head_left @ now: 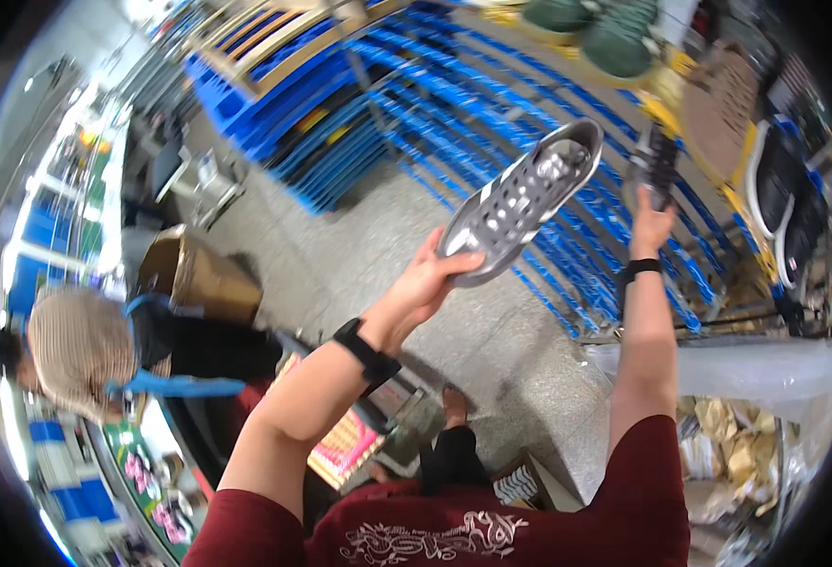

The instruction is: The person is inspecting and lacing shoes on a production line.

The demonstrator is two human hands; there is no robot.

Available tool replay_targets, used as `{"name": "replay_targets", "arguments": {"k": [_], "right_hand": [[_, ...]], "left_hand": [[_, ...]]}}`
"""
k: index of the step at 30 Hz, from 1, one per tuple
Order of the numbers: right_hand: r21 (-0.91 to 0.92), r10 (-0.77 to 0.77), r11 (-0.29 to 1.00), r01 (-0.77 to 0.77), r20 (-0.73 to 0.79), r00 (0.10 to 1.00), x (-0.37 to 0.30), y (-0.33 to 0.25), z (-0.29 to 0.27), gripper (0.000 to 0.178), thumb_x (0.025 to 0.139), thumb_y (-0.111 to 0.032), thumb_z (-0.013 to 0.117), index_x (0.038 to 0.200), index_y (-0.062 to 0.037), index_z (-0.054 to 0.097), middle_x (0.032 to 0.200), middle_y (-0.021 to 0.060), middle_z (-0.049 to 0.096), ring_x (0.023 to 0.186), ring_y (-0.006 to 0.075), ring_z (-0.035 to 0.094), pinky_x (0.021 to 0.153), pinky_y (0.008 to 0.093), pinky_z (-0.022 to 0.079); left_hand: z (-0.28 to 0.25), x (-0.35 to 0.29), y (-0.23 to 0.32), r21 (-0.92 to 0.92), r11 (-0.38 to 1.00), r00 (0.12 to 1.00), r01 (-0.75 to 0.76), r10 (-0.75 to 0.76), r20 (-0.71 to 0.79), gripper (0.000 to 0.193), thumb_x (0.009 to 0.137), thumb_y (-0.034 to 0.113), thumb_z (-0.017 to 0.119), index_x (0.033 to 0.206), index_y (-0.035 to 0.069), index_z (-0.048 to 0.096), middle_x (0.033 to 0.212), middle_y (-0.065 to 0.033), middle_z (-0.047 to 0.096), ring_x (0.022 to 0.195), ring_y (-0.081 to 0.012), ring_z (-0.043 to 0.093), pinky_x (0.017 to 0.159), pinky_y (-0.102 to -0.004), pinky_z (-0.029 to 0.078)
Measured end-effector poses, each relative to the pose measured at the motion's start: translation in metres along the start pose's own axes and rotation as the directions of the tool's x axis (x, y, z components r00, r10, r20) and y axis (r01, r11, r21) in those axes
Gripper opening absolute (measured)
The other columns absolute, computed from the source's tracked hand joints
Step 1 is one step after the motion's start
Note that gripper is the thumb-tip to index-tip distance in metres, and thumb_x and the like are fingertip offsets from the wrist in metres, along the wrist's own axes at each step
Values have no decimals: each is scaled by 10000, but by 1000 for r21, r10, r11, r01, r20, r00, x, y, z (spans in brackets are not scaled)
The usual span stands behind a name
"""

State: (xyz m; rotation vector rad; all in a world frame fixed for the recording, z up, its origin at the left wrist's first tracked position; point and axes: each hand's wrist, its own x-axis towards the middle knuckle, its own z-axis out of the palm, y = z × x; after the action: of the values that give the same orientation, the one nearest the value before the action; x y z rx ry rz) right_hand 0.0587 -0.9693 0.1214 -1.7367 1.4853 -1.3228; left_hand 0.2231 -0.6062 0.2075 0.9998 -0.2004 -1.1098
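Head view first, since it shows what I'm seeing from across the room: left hand (424, 281) has the grey shoe (515, 213) by the toe, thumb on top, heel end aimed at one o'clock, with the shoe sitting around two o'clock from the middle. Right hand (655, 224) is stretched out between two and three, wrapped around the near end of a dark shoe (657, 163) beside the yellow-edged rack (761, 260); can't tell if that one's resting on it. Imo the step is handling that second shoe one-handed, so get a full grip before pulling and bring it straight out toward five o'clock, clear of the tan shoe (716, 109) at two and the blue bars (492, 104) near one. I'd go easy on the grey one's toe too; squeezing hard might crease it, and a toe-only hold could let the heel swing into something.
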Motion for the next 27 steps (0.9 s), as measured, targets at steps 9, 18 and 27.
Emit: {"name": "replay_targets", "arguments": {"k": [9,18,27], "right_hand": [[376,-8,904,-203,491,871,-76,-56,-6,482,814,-40,634,1277,-113,525,1101,111,527,1006,228,532,799,344,486],[301,-33,849,-434,850,526,-407,-187,-77,531,851,-184,641,1313,-12,444,1339,113,442,1140,235,483,939,346,400],[411,-457,836,-364,888,-45,-646,-351,-83,547,836,-61,632,1335,-40,408,1229,123,515,1090,210,519,946,327,406]], "left_hand": [[-173,-310,19,23,938,829,-345,316,-460,800,651,84,783,1326,18,358,1250,-72,471,1178,-190,432,1028,-343,311],[-254,-601,-34,308,772,273,-556,520,-809,722,640,154,804,1256,17,452,1187,-84,530,1127,-169,481,989,-315,350],[-295,-891,-77,562,765,-355,-313,455,-817,546,670,139,761,1145,10,522,1030,-92,613,916,-166,596,805,-295,479]]}}
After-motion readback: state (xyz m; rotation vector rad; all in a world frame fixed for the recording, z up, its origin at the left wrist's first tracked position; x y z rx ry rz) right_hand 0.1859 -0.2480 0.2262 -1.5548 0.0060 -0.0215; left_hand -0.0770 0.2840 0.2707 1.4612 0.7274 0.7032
